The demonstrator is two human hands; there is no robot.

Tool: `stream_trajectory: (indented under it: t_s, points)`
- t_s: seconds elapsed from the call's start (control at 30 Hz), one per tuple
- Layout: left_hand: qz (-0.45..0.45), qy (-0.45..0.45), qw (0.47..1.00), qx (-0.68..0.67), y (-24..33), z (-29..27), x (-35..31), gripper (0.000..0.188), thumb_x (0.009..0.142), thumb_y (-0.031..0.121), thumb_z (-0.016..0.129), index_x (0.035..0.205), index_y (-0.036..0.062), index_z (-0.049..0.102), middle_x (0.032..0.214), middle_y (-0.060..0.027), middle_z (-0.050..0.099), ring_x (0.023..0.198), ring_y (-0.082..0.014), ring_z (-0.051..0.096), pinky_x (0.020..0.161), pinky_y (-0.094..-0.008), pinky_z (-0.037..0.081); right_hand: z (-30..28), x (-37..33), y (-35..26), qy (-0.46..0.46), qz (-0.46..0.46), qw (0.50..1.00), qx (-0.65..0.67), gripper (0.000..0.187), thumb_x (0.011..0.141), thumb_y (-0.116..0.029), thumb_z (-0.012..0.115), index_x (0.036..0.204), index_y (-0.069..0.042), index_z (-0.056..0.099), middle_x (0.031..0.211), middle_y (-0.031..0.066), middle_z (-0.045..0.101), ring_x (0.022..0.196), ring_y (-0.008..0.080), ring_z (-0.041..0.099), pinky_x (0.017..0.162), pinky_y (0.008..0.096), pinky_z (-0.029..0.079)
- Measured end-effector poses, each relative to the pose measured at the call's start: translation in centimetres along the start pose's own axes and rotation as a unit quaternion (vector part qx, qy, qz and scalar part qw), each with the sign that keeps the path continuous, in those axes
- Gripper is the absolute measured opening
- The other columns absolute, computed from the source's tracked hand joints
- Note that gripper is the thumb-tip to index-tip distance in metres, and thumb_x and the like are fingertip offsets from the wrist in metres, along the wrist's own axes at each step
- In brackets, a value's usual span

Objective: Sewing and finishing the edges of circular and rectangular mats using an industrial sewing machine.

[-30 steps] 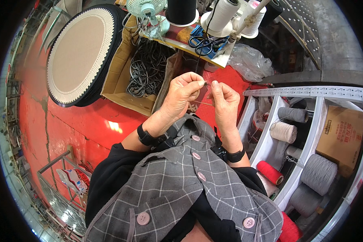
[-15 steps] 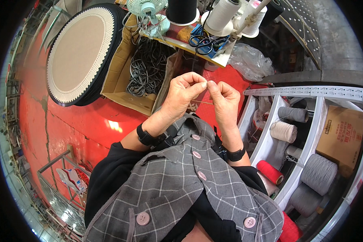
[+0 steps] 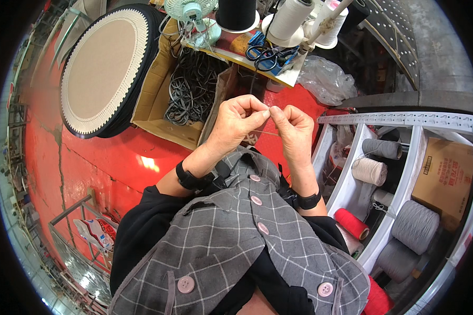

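Note:
My left hand (image 3: 235,125) and my right hand (image 3: 295,134) are raised in front of my chest, their fingertips meeting. Each one pinches with thumb and forefinger. Whatever is between the fingers is too small or too hidden to make out. Just beyond and left of them stands an open cardboard box (image 3: 148,107), filled with a tangle of dark grey strips (image 3: 189,89). Below the hands is the front of my grey checked garment (image 3: 215,231).
Round beige mats (image 3: 102,73) with fringed edges are stacked at the far left. A table (image 3: 286,79) at the back bears thread cones (image 3: 290,21), a small fan (image 3: 193,13) and blue-black cables. White shelving (image 3: 394,119) on the right holds yarn cones (image 3: 415,220) and a carton (image 3: 441,178).
Both hands keep nearly the same pinched pose at the same spot. Only the fingers have shifted very slightly.

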State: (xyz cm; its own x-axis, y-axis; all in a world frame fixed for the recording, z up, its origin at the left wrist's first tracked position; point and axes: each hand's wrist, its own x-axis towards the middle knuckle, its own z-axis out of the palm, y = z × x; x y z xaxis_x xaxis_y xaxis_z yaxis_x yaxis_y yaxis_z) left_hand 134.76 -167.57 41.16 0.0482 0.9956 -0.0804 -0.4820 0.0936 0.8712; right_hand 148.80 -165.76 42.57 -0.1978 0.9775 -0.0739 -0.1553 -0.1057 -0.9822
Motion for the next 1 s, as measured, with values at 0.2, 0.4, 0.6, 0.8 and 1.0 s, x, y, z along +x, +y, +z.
stream_trajectory:
  t_s: [0.2, 0.4, 0.6, 0.8, 1.0]
  points:
    - [-0.023, 0.003, 0.999, -0.037, -0.4, -0.2, 0.2, 0.003, 0.080, 0.003, 0.061, 0.081, 0.0019, 0.059, 0.079, 0.0005, 0.058, 0.072, -0.0036, 0.052, 0.065, -0.0169, 0.041, -0.2, 0.2, 0.0, -0.017, 0.035, 0.999, 0.015, 0.034, 0.083, -0.021, 0.064, 0.058, -0.008, 0.046, 0.052, -0.0037, 0.047, 0.043, 0.0005, 0.038, 0.037, 0.0175, 0.029]
    - [-0.062, -0.006, 0.998, -0.014, 0.7, -0.4, 0.1, 0.004, 0.079, 0.003, 0.062, 0.082, 0.0018, 0.060, 0.079, 0.0001, 0.058, 0.072, -0.0038, 0.052, 0.066, -0.0171, 0.041, -0.5, 0.6, 0.3, -0.012, 0.042, 0.999, 0.018, 0.032, 0.083, -0.021, 0.064, 0.058, -0.009, 0.047, 0.053, -0.0046, 0.047, 0.045, 0.0008, 0.038, 0.038, 0.0175, 0.030]
    - [-0.013, 0.001, 1.000, -0.012, -0.1, 0.0, 0.5, 0.003, 0.081, 0.005, 0.060, 0.079, 0.0022, 0.059, 0.066, 0.0022, 0.055, 0.054, -0.0015, 0.047, 0.047, -0.0161, 0.037, -0.5, 0.6, 0.2, -0.028, 0.056, 0.997, 0.044, 0.032, 0.083, -0.021, 0.064, 0.058, -0.009, 0.047, 0.052, -0.0050, 0.046, 0.043, 0.0002, 0.037, 0.037, 0.0174, 0.027]
    - [-0.012, 0.009, 1.000, -0.015, -0.4, -0.1, 0.7, 0.004, 0.080, 0.005, 0.061, 0.079, 0.0023, 0.059, 0.065, 0.0023, 0.056, 0.054, -0.0013, 0.047, 0.046, -0.0162, 0.036, -0.7, 0.7, 0.3, -0.038, 0.062, 0.997, 0.021, 0.032, 0.085, -0.023, 0.062, 0.060, -0.008, 0.049, 0.051, -0.0044, 0.046, 0.044, 0.0003, 0.038, 0.038, 0.0177, 0.028]
    - [-0.066, 0.018, 0.995, -0.077, -0.4, 0.1, 0.6, 0.006, 0.080, 0.008, 0.062, 0.076, 0.0052, 0.058, 0.065, 0.0037, 0.054, 0.049, 0.0007, 0.036, 0.042, -0.0145, 0.024, -1.6, 0.7, -0.2, -0.065, 0.110, 0.982, 0.136, 0.035, 0.090, -0.028, 0.051, 0.066, -0.003, 0.056, 0.048, -0.0061, 0.035, 0.042, 0.0029, 0.027, 0.041, 0.0203, 0.024]
